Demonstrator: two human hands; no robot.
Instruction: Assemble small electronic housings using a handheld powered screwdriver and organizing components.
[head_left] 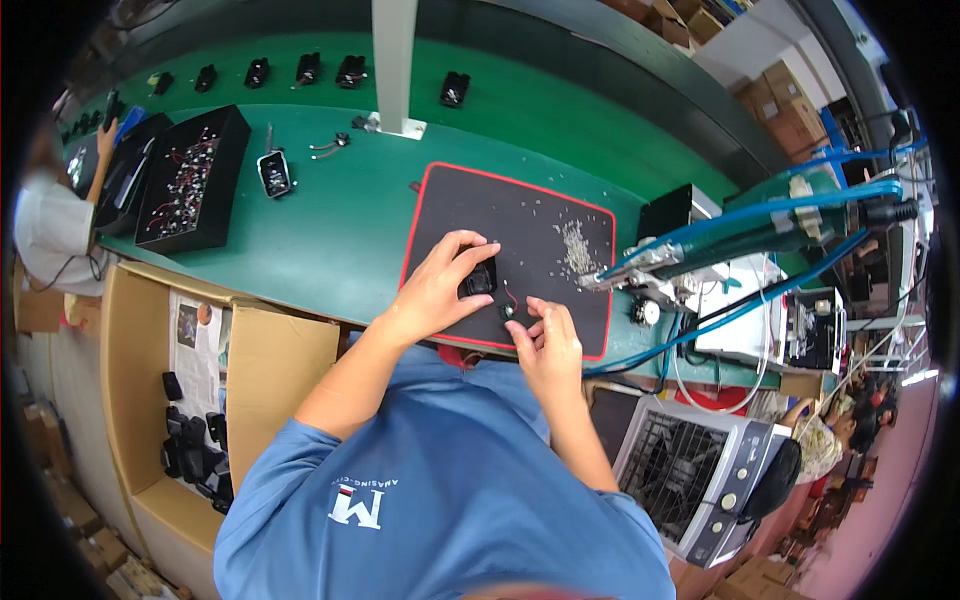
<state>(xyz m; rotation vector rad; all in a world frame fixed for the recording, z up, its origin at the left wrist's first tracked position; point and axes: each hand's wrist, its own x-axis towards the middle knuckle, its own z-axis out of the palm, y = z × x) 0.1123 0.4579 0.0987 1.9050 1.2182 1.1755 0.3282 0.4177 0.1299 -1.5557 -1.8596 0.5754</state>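
Note:
On a dark mat with a red border (440, 190), my left hand (440, 285) is closed around a small black plastic housing (482, 278), thumb and fingers at its sides. Just right of it, my right hand (550, 345) pinches a small round dark part with red wires (508, 311) between thumb and fingertips. That part sits close beside the housing; whether they touch I cannot tell. Farther right on the mat lies a scattered heap of tiny pale pieces (576, 247).
A blue-hosed tool (650, 262) reaches over the mat's right edge. At left stand a black bin (240, 150) of wired parts and another housing (274, 174). Several black housings (455, 89) line the green belt behind a white post (394, 60). A cardboard box (275, 365) stands front left; a person (60, 215) works far left.

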